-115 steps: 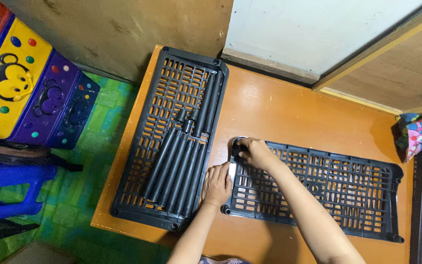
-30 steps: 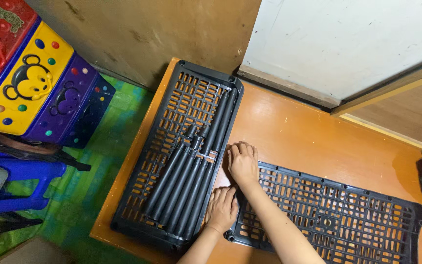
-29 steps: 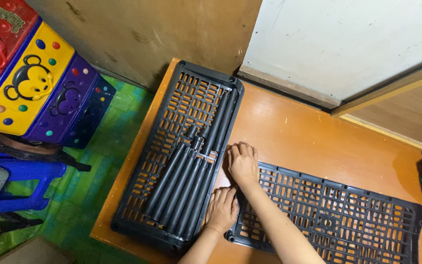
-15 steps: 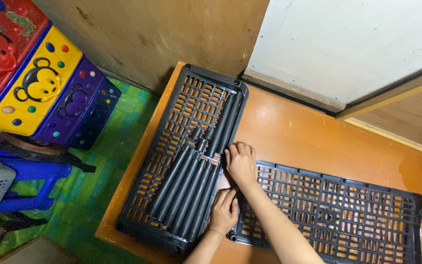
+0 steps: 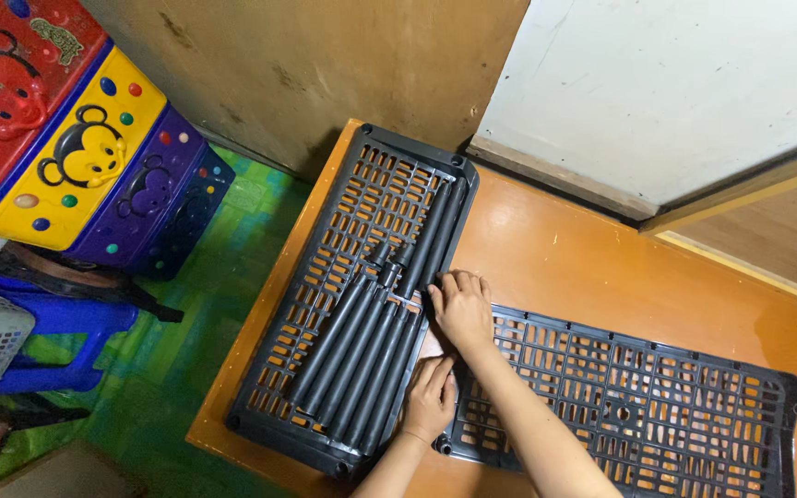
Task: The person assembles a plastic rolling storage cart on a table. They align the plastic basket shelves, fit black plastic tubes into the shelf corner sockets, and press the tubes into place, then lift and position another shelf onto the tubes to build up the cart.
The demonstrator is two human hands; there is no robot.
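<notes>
Both hands down at the seam where two black slotted panels meet on the orange bench (image 5: 555,249). Right hand (image 5: 461,309) laid flat, fingers (image 5: 445,288) spread and nearly straight, tips touching the right edge of a bundle of black tubes (image 5: 357,355), gripping nothing. Left hand (image 5: 428,401) lower down, fingers (image 5: 435,371) bent onto the same side of the bundle; impossible to tell whether closed round a tube or only pressing on it. Bundle lying lengthwise on the left panel (image 5: 362,198), tubes side by side and touching, a pale band across them near the upper end. Right panel (image 5: 657,410) flat on the bench, its near corner just beside the left panel, partly under the right forearm. Judging from this: best to press evenly with both palms so the round tubes do not roll apart, to work from the banded end where they sit tightest, and to hold the left panel steady, since its left edge lies close to the bench edge above the green floor (image 5: 205,304). Also wise to mind fingertips in the panel slots. Coloured plastic drawers (image 5: 76,138) and a blue stool (image 5: 57,323) well apart, out of the way.
</notes>
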